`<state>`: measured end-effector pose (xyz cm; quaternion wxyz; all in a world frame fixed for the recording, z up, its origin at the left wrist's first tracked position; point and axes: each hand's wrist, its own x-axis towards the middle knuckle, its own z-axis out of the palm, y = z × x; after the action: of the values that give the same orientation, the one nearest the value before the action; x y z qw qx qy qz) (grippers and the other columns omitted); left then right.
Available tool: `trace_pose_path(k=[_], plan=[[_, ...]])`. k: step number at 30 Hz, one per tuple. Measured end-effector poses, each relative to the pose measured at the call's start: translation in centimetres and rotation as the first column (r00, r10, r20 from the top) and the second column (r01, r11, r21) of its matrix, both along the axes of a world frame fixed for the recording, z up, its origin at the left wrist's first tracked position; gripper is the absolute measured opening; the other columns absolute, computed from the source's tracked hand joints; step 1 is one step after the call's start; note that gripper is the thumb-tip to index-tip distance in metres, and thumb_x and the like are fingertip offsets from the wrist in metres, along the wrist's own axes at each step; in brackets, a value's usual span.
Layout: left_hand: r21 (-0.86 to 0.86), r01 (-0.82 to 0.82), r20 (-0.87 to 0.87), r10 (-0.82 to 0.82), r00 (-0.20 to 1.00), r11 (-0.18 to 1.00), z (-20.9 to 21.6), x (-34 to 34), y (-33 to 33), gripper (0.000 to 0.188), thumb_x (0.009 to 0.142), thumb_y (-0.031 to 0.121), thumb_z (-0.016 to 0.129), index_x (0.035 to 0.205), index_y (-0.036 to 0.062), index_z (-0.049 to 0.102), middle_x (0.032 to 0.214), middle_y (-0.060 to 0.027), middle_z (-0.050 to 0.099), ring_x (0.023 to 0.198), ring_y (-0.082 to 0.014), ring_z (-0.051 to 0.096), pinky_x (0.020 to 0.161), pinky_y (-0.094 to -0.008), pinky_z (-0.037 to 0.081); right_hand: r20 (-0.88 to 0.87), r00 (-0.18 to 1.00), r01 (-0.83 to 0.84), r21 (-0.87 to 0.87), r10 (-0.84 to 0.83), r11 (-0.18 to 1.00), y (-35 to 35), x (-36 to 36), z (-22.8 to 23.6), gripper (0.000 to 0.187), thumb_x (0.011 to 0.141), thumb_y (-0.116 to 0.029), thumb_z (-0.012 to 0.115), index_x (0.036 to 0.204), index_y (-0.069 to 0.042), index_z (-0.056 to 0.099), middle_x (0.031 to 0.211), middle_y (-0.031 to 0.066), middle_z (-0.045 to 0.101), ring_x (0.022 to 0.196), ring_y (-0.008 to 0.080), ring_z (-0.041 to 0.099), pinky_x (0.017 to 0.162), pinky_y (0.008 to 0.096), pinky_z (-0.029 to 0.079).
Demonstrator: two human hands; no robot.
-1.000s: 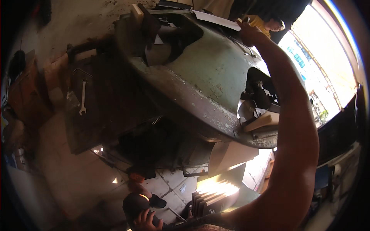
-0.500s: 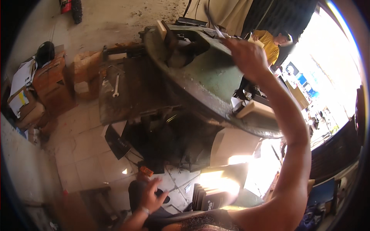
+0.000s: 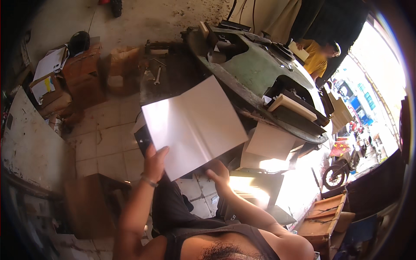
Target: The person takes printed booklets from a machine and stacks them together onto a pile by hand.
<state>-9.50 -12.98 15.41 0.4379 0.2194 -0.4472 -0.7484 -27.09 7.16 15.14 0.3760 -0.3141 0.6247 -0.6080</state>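
Note:
A large white folded sheet (image 3: 195, 121), stiff-looking and opened out with a crease down its middle, is held in front of me, tilted. My left hand (image 3: 155, 162) grips its lower left edge, thumb on the face and the other fingers partly hidden behind. At the bottom edge near the crease, my right hand (image 3: 219, 174) has hold of it, with most fingers tucked out of sight underneath. Beyond the sheet stands a round, worn green machine table (image 3: 247, 69) with cut-out stations. One near opening carries a cream-coloured block (image 3: 292, 107).
A wrench (image 3: 157, 76) lies on the dark side bench left of the machine. Cardboard boxes (image 3: 82, 82) stand at far left. A person in a yellow shirt (image 3: 316, 58) holds a pale sheet across the machine. A wooden crate (image 3: 323, 219) and a motorbike (image 3: 342, 169) are right.
My right hand has come down from over the machine to the sheet's bottom edge. My left hand, empty before, now grips the white folded sheet. The view has shifted.

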Motion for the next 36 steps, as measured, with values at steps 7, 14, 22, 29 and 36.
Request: trace_pose_path(k=[7,14,22,29,36], plan=[[0.025,0.072,0.178,-0.075,0.981,0.997,-0.4,6.8,0.1,0.041,0.096,0.002,0.058,0.137,-0.0026,0.055,0.126,-0.0087,0.067,0.113,-0.0163,0.063,0.101,-0.0313,0.048,0.373,0.903,0.252,-0.061,-0.212,0.966,-3.3,-2.1,-0.9,0.053,0.096,-0.001,0.064,0.146,-0.006,0.048,0.126,0.0135,0.065,0.109,0.0252,0.068,0.089,0.0423,0.061],[-0.212,0.038,0.205,0.006,0.979,0.977,4.8,-2.0,-8.3,0.079,0.093,-0.002,0.068,0.160,-0.0008,0.026,0.120,-0.0137,0.069,0.108,-0.0158,0.066,0.094,-0.0290,0.053,0.451,0.814,0.473,-0.151,-0.366,0.868,-9.2,-7.8,1.2,0.049,0.095,0.000,0.060,0.143,-0.003,0.050,0.128,0.0129,0.063,0.115,0.0263,0.066,0.091,0.0387,0.060],[-0.951,0.266,0.301,0.673,0.676,0.157,7.9,-14.1,-11.8,0.061,0.088,0.030,0.073,0.143,0.0100,0.055,0.147,-0.0138,0.053,0.138,-0.0332,0.046,0.114,-0.0527,0.035,-0.401,0.787,0.322,-0.380,-0.469,0.867,-18.0,-22.6,-2.6,0.051,0.099,-0.015,0.063,0.147,-0.007,0.048,0.137,0.0134,0.058,0.127,0.0292,0.058,0.096,0.0437,0.057],[-0.554,0.760,0.758,0.584,0.291,0.341,8.2,-22.4,-14.0,0.082,0.096,0.072,0.042,0.161,0.0217,0.038,0.170,-0.0130,0.025,0.156,-0.0411,0.021,0.119,-0.0731,0.011,-0.098,0.976,0.177,-0.144,-0.192,0.974,-7.4,-7.7,-3.0,0.076,0.096,-0.019,0.073,0.159,-0.007,0.031,0.143,0.0170,0.056,0.129,0.0249,0.056,0.101,0.0394,0.052],[-0.499,0.810,0.736,0.645,0.208,0.308,6.3,-30.0,-24.4,0.091,0.091,0.077,0.041,0.163,0.0223,0.033,0.171,-0.0124,0.025,0.159,-0.0409,0.013,0.121,-0.0715,0.000,0.093,0.990,-0.124,0.172,0.110,0.977,4.9,-1.8,-3.5,0.077,0.095,-0.014,0.076,0.158,-0.005,0.033,0.140,0.0193,0.058,0.117,0.0247,0.066,0.099,0.0368,0.053]])
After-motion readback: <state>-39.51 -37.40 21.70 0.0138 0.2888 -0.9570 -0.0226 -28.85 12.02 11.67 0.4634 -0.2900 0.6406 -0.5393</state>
